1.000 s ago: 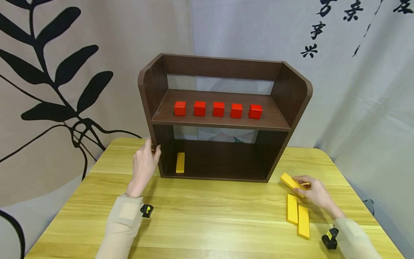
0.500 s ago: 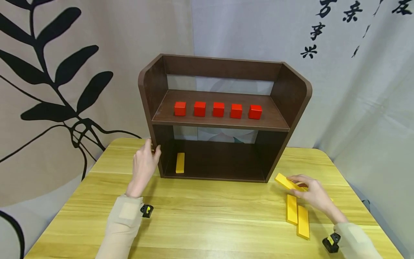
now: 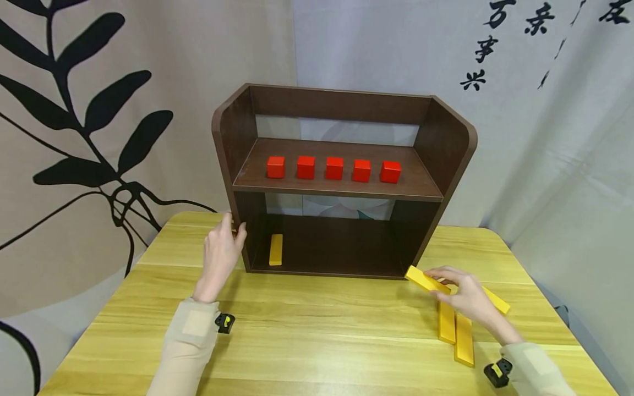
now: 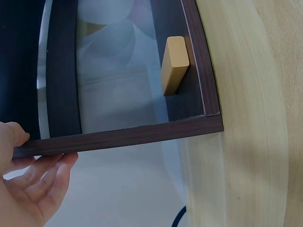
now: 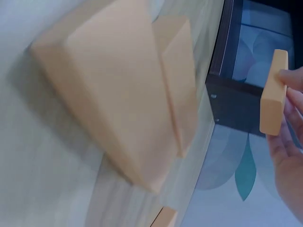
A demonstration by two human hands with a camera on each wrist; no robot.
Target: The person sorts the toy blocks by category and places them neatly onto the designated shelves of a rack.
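Yellow wooden table (image 3: 307, 335), printed cloth hung behind; item carried on it: one dark brown two-tier shelf unit (image 3: 448, 143) toward the table's far edge. Upper shelf: five red cubes (image 3: 334, 168) in a row, apart from one another. Lower compartment: one yellow plank (image 3: 275, 249) lying at its left end, so I judge one piece stowed. My right hand (image 3: 463, 294) pinches a second yellow plank, the held plank (image 3: 425, 279), lifted off the table just beside the unit's front right corner, not yet inside. Left to stow, by my reckoning: two planks (image 3: 455, 330) lying side by side near the table's right edge, and one further plank (image 3: 495, 300) partly hidden behind my right hand. My left hand (image 3: 220, 253) rests on the unit's left side panel, fingers relaxed and gripping nothing. Obstruction: the right side panel stands between the held plank and the compartment's opening.
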